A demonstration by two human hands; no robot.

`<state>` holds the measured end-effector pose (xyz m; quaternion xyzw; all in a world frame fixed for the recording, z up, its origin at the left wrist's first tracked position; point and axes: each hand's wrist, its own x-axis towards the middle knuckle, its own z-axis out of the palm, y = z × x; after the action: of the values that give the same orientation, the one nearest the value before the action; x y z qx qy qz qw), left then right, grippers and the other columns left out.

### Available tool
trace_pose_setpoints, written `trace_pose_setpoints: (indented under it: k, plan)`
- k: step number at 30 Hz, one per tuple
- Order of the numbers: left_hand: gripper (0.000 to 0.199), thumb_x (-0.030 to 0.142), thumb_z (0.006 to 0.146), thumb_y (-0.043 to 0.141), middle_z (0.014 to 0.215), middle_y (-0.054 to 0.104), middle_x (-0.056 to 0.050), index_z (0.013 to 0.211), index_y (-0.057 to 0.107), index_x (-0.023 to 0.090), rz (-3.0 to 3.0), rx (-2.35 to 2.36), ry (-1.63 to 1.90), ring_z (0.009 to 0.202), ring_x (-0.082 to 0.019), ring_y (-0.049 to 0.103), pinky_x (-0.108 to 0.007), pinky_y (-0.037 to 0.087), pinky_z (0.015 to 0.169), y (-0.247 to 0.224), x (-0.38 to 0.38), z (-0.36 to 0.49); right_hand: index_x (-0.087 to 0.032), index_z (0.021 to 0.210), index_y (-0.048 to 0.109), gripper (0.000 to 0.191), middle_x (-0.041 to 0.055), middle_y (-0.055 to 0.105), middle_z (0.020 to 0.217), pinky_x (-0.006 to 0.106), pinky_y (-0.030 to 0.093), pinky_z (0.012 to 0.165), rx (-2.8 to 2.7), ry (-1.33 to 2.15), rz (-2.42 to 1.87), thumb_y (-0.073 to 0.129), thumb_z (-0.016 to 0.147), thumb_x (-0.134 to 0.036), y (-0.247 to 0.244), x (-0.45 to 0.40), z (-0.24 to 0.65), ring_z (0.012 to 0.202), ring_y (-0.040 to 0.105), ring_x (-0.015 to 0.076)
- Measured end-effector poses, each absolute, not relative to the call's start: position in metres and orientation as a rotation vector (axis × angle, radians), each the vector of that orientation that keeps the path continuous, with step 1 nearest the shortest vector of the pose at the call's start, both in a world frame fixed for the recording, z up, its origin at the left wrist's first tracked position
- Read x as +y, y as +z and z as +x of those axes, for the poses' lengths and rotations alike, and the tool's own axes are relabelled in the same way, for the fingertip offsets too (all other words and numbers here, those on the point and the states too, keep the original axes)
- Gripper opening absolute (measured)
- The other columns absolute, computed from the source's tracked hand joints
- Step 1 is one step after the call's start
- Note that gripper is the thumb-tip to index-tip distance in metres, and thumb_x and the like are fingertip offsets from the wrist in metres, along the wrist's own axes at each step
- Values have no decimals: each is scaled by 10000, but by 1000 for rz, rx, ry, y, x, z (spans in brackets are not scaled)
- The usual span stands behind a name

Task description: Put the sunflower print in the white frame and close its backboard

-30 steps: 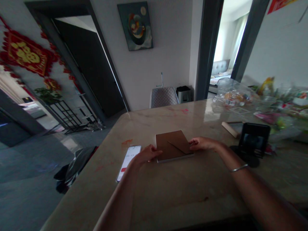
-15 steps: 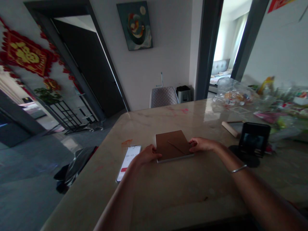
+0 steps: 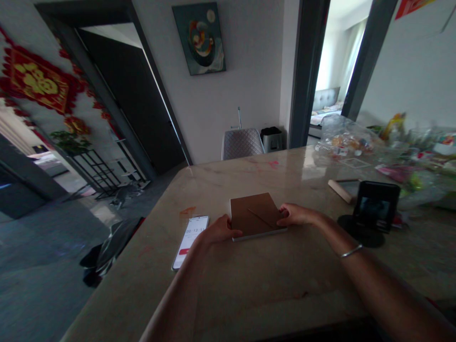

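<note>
We're working with our left hand [image 3: 221, 229] cupped against the left edge of a flat brown notebook [image 3: 253, 214] and our right hand [image 3: 297, 214] curling over its right edge, though we can't tell if either one is really pinching it. The notebook is sitting mid-counter [image 3: 285, 294], with a phone [image 3: 190, 242] lying just left of it. It's looking light and fairly stiff, so we're reckoning those side edges make the best grip.
</note>
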<state>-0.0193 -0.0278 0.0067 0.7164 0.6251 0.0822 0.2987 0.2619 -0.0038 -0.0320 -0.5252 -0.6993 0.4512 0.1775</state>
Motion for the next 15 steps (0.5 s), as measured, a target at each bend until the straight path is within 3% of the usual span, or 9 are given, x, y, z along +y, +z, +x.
trace_pose_setpoints:
  k: [4,15]
  plan:
    - [416,445,547,633,790,582,-43,806,487,154,1917,1644,213,691,-163,538,-231,354,519,6,-28,-17,-153,982,543,510,80,636,960,271,459,653,-1960,1242,-1520,692,566,-409,-36,-4,261,853,588,205]
    - [345,382,549,652,761,596,-35,763,498,161,1883,1634,221,684,-165,545,-234,362,518,10,-30,-14,-154,908,550,382,65,650,898,259,448,609,-2049,1193,-1481,663,616,-373,-37,-3,257,812,598,203]
